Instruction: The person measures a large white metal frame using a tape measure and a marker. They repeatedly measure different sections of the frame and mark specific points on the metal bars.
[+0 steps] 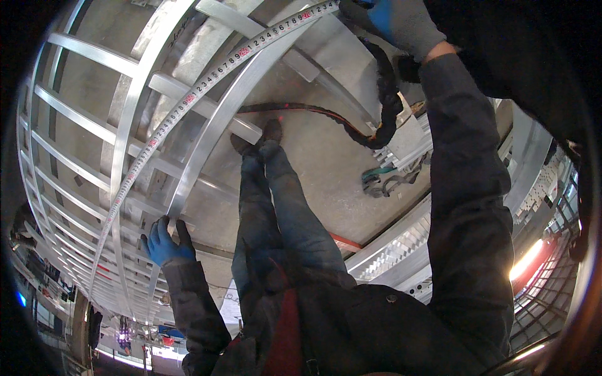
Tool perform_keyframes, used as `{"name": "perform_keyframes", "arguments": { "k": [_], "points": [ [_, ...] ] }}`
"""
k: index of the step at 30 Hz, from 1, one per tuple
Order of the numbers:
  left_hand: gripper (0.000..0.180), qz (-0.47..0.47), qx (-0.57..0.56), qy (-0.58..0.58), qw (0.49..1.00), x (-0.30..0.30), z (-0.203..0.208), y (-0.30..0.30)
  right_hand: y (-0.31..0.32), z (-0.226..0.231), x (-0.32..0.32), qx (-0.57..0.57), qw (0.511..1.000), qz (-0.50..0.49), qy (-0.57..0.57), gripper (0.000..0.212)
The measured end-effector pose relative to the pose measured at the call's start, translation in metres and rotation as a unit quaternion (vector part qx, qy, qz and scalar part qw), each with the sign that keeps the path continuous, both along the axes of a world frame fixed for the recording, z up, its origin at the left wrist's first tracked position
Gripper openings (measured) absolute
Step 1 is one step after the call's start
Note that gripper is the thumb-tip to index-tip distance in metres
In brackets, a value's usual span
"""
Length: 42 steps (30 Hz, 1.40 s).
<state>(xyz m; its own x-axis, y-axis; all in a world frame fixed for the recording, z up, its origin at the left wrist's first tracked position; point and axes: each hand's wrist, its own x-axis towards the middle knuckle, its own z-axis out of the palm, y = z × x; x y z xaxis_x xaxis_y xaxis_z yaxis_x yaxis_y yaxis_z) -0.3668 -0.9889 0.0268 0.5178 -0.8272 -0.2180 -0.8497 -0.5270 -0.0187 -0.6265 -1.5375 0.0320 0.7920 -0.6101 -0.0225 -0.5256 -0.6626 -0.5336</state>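
A white tape measure (188,100) with black and red markings runs in a long curve over a silver metal ladder-like frame (128,113). At the top edge my right hand (404,28), in a grey and blue glove, is closed at the tape's upper end; its fingertips are partly lost in the dark. My left hand (168,243), in a blue glove with dark fingertips, lies on a metal rail (207,138) of the frame. Its fingers are spread, apart from the tape. The tape's far end dwindles among the rungs at lower left.
A black sleeved cable (385,88) hangs and curves over the grey floor (313,182). Tangled straps (389,182) lie right of my legs. Stacked metal profiles (401,250) stand at the right, with a wire mesh (545,294) beyond. My shoes stand beside a crossbar's end.
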Motion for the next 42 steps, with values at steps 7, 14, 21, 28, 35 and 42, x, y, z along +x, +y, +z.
{"name": "perform_keyframes", "arguments": {
  "k": [7,14,21,28,35,42],
  "points": [
    [0.046,0.087,-0.004,0.103,0.991,0.006,0.009,0.008,0.008,0.059,-0.006,-0.067,0.987,0.034,0.140,0.042],
    [0.059,0.579,-0.384,0.662,0.281,0.002,0.084,0.065,0.105,0.187,-0.038,0.026,0.986,0.072,0.151,0.034],
    [0.051,0.421,-0.503,0.751,-0.076,0.031,0.098,0.138,0.184,0.248,-0.051,0.063,0.966,0.082,0.235,0.043],
    [0.041,0.438,-0.630,0.598,0.232,0.094,0.124,0.240,0.273,0.223,0.000,0.154,0.953,0.124,0.230,0.047],
    [0.036,0.405,-0.713,0.516,0.251,0.189,0.198,0.329,0.425,0.196,0.126,0.167,0.952,0.231,0.111,0.051],
    [0.033,0.361,-0.747,0.506,0.238,0.216,0.231,0.355,0.437,0.191,0.112,0.189,0.955,0.209,0.091,0.056]
  ]
}}
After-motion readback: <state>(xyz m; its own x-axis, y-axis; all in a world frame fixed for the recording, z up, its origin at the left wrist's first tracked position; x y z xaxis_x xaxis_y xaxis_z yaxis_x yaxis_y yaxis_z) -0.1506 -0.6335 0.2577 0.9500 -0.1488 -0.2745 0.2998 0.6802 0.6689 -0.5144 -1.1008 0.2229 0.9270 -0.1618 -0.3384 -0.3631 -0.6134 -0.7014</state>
